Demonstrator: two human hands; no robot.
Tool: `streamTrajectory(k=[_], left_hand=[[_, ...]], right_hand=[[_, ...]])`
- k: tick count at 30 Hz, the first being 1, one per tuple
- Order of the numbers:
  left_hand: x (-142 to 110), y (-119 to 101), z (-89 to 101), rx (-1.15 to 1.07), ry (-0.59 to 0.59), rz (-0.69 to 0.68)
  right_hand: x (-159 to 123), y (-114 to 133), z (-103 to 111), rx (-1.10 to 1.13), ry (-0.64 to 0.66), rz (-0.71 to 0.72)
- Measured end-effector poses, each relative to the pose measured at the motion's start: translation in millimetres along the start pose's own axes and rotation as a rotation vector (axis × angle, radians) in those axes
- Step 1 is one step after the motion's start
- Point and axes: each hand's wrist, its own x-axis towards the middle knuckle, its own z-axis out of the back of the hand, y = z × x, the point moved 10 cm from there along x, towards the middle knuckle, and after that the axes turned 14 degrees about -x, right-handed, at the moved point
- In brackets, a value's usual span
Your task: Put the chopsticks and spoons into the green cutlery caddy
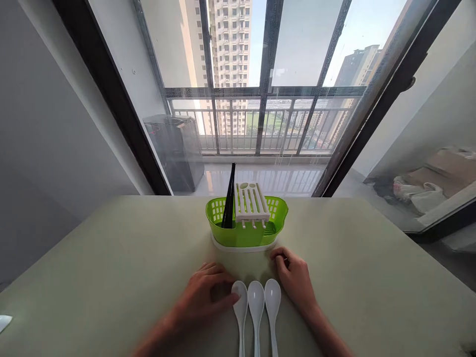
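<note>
Three white spoons (256, 297) lie side by side on the table, bowls pointing away from me and handles running off the lower edge. My left hand (208, 292) is at the leftmost spoon (241, 303), its thumb over the edge of the bowl and its fingers apart from the thumb. To the right of the spoons, my right hand (295, 277) rests on the table with its fingers curled in and nothing visible in them. Beyond both hands stands a green utensil basket (241, 239) with a white slotted rack (253, 201) on top. Black chopsticks (229, 198) lean upright in its left compartment.
The pale table (130, 258) ends at a dark-framed glass door (115, 109). Past the glass are a balcony railing (286, 124) and a dark covered appliance (176, 148). A white object (4, 322) shows at the table's far left edge.
</note>
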Motion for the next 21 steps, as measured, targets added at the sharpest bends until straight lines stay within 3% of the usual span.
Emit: streamTrajectory(k=[7,11,17,21], left_hand=[[2,1,-1.7,-0.06,-0.043,0.007],[-1,8,0.1,-0.082,-0.051,0.082],[-2,15,0.6,-0.136,-0.067,0.173],[-2,16,-0.1,-0.209,-0.053,0.155]], right_hand=[[-6,4,3,0.001,0.06,-0.016],[-11,22,6,0.013,0.154,-0.012],[-11,93,23,0.019,0.28,0.104],[-17,146,20,0.164,0.531,0.178]])
